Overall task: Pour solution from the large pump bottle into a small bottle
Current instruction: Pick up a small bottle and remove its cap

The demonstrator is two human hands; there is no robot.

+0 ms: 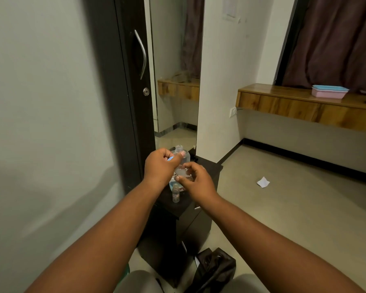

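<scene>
The large clear bottle stands on a dark cabinet top, and its threaded neck is open with no pump on it. My left hand is at the bottle's upper left, fingers curled round a small blue piece, thumb reaching to the bottle's shoulder. My right hand grips the lower body of the bottle from the right, between thumb and fingers. The small clear bottle stands upright on the cabinet just in front of the large one, below my hands, and nothing touches it.
A dark wardrobe door with a metal handle and a mirror rise behind the cabinet. A black bag lies on the floor by my knees. A scrap of paper lies on the floor, and a wooden shelf carries a pink box.
</scene>
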